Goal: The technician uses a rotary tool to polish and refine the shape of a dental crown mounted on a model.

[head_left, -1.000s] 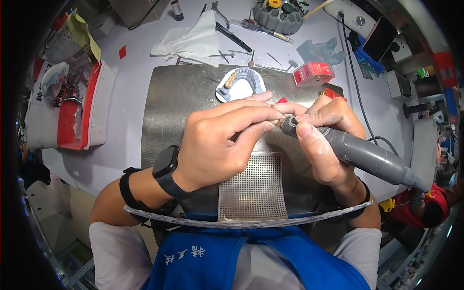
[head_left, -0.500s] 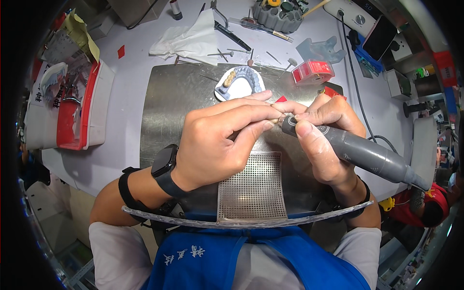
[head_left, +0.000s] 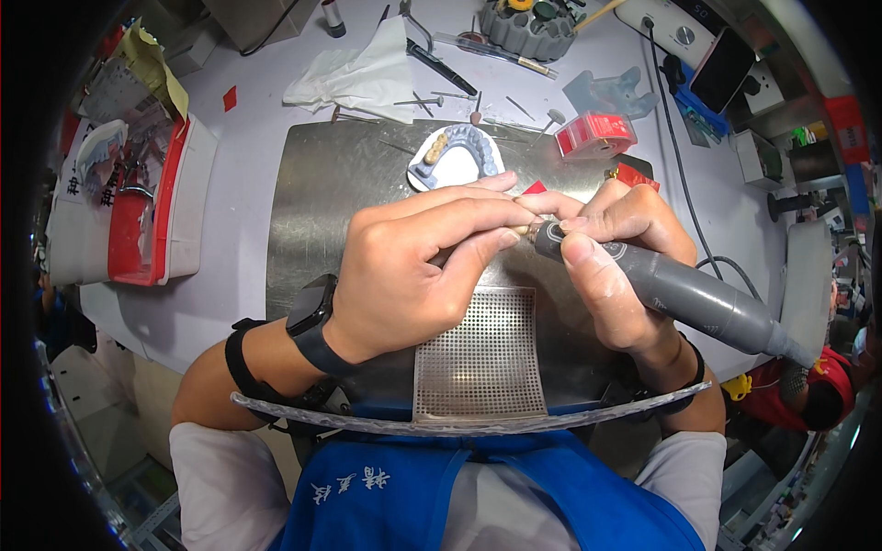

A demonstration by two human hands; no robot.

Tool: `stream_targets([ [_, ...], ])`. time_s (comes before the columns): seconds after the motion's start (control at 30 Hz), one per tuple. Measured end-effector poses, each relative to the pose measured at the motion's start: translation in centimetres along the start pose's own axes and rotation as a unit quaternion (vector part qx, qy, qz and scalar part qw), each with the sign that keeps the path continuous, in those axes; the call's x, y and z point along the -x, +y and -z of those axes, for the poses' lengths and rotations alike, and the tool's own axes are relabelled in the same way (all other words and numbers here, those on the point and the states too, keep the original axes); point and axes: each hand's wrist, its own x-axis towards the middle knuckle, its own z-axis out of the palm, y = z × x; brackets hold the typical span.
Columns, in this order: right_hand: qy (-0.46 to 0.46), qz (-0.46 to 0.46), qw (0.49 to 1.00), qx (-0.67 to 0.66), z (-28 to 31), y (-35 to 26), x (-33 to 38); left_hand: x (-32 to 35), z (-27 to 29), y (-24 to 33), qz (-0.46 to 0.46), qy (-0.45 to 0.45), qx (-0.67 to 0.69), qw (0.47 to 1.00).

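Note:
My right hand [head_left: 625,266] is closed around a dark grey rotary handpiece [head_left: 703,298], the kind used in dental work, gripped like a pen. Its tip points left, toward the fingertips of my left hand [head_left: 413,262]. The left thumb and index finger pinch a small yellowish piece [head_left: 522,230], mostly hidden by the fingers and too small to name. The two hands meet over a metal work plate [head_left: 308,211]. Just beyond them stands a grey dental arch model [head_left: 470,140] on a white base, with yellow-brown teeth on its left side.
A perforated metal sheet [head_left: 476,358] lies below my hands. Beyond the plate are burs [head_left: 476,118], a white tissue [head_left: 354,83], a red tape dispenser [head_left: 595,138] and a grey bur holder [head_left: 528,32]. A red-and-white bin [head_left: 184,202] stands left; a cable [head_left: 678,156] runs at right.
The rear end of the handpiece has dropped slightly, and its cable has shifted with it. Both hands keep nearly the same place and grip.

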Motion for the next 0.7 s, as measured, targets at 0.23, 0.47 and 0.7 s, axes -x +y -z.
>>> stream_targets([
  [0.23, 0.013, -0.020, 1.000, -0.008, 0.02, -0.10, 0.10, -0.07, -0.05, 0.05, 0.012, 0.002, 0.015, 1.000],
  [0.47, 0.009, 0.003, 1.000, 0.007, -0.23, -0.09, 0.09, 0.07, 0.06, -0.02, 0.014, 0.001, 0.020, 1.000],
  [0.7, 0.009, 0.008, 1.000, -0.004, -0.15, 0.11, 0.03, 0.03, 0.00, -0.13, 0.019, 0.003, 0.029, 0.999],
])
